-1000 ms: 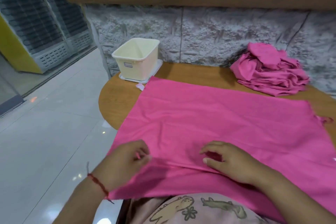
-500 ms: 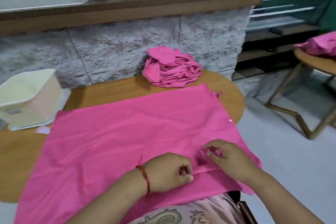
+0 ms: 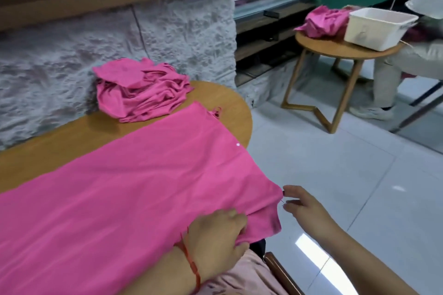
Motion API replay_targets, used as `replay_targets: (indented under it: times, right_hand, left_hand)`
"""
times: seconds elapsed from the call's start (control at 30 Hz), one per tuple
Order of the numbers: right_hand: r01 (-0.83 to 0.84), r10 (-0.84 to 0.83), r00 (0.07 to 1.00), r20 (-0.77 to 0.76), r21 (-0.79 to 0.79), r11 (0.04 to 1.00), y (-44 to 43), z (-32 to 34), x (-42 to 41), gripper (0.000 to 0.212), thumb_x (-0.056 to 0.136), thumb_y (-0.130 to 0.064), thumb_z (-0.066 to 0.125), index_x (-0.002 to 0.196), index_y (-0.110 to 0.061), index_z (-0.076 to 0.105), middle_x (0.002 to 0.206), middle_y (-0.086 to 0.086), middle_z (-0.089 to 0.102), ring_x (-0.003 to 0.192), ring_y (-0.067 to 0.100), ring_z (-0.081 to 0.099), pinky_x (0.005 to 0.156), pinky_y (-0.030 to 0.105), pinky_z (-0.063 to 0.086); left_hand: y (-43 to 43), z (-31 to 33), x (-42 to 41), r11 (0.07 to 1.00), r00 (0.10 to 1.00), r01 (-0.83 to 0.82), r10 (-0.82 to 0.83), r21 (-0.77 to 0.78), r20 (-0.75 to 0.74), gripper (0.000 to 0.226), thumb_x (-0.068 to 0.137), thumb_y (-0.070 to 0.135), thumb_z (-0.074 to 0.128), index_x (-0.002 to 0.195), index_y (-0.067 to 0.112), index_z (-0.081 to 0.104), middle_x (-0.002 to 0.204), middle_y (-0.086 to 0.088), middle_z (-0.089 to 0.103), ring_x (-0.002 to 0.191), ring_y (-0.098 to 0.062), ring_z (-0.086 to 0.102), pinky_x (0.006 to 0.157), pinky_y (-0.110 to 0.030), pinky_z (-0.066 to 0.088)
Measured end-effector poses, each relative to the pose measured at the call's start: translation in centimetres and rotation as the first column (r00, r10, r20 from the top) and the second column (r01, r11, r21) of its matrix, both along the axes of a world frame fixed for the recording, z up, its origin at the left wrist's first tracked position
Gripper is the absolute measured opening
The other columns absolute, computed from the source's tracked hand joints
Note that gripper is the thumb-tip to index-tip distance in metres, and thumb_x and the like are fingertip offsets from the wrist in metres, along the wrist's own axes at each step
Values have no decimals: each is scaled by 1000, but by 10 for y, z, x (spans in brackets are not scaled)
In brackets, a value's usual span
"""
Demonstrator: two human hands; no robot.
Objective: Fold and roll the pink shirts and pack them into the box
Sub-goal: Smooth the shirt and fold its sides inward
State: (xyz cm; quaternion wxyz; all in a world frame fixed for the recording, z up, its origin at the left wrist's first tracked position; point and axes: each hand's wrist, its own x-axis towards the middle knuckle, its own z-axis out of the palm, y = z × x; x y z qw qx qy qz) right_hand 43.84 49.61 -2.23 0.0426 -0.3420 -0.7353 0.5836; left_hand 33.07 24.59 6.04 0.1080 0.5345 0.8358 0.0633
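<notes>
Pink shirt (image 3: 134, 187) hem gripped by left hand (image 3: 215, 232); right hand (image 3: 304, 206) fingers seemingly apart beside it; far box (image 3: 376, 31) interior hidden.

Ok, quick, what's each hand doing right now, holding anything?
Left hand: closed, gripping the near edge of the flat pink cloth shirt.
Right hand: open, fingertips at the shirt's corner, holding nothing.

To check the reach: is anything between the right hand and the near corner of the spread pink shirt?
Nothing visible. The right hand hovers just beside the corner of the spread pink shirt, over bare floor. The left hand grips the near edge beside it.
</notes>
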Motion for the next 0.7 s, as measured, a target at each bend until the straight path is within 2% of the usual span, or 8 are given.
replay_targets:
  times: [0.1, 0.17, 0.23, 0.3, 0.4, 0.53, 0.63, 0.7]
  right_hand:
    - [-46, 44, 999, -21, -123, 991, -3, -8, -4, 27, 85, -23, 73, 106, -40, 76, 110, -14, 76, 102, 7, 72, 86, 32, 50]
    - [-58, 55, 998, -39, -91, 994, -4, -9, -7, 9, 91, -26, 73, 97, -25, 79, 103, -2, 78, 103, 19, 72, 91, 42, 54]
    - [-51, 44, 995, -88, -87, 995, -4, -8, -8, 32, 89, -41, 73, 91, -9, 74, 98, 10, 76, 97, 29, 70, 92, 48, 51]
    - [-34, 8, 984, -180, -145, 989, -2, -3, -6, 50, 89, -49, 72, 86, 0, 61, 87, 16, 63, 84, 27, 60, 85, 46, 43]
    - [0, -72, 953, -295, -237, 971, 1, 11, -4, 49, 93, -49, 70, 79, -9, 48, 79, 8, 41, 76, 23, 41, 75, 41, 33]
    - [74, -151, 926, -346, -226, 971, 3, 39, -7, 50, 98, -57, 65, 80, -13, 50, 77, 6, 39, 68, 21, 38, 58, 32, 36]
    - [87, -140, 933, -332, -170, 982, 6, 51, -10, 46, 98, -56, 66, 75, -19, 51, 73, 3, 41, 63, 18, 40, 55, 27, 32]
    - [108, -125, 951, -282, -76, 991, 12, 55, -9, 45, 98, -49, 68, 69, -20, 50, 67, -3, 41, 57, 13, 38, 52, 24, 30]
  left_hand:
    - [-6, -1, 1, 999, 998, -9, 6, 52, 55, 23, 97, 54, 48, 106, 32, 48, 113, 10, 55, 108, -10, 55, 80, -35, 47]
    - [-8, -2, 1, 997, 996, -25, 19, 76, 82, 23, 97, 55, 50, 103, 33, 47, 109, 12, 55, 102, -5, 55, 79, -33, 48]
    - [-10, -3, 2, 993, 992, -65, 54, 96, 117, 25, 95, 57, 53, 103, 33, 47, 107, 13, 57, 99, -5, 55, 79, -33, 49]
    - [-10, -1, 3, 987, 987, -92, 74, 128, 145, 26, 94, 56, 57, 102, 34, 47, 106, 14, 57, 96, -5, 56, 78, -32, 49]
    - [-8, 8, 6, 976, 983, -118, 87, 184, 164, 25, 93, 53, 62, 99, 33, 47, 103, 14, 55, 91, -7, 55, 75, -32, 49]
    - [-11, 26, 14, 966, 979, -108, 63, 234, 194, 25, 93, 51, 65, 97, 34, 47, 100, 15, 52, 84, -3, 53, 69, -22, 45]
    - [-28, 35, 17, 976, 974, -137, 101, 168, 204, 38, 85, 72, 60, 100, 41, 44, 101, 26, 50, 84, 10, 50, 64, -10, 36]
    - [-48, 36, 17, 977, 976, -180, 163, 117, 142, 50, 81, 91, 41, 101, 45, 44, 99, 30, 50, 86, 13, 50, 67, -11, 40]
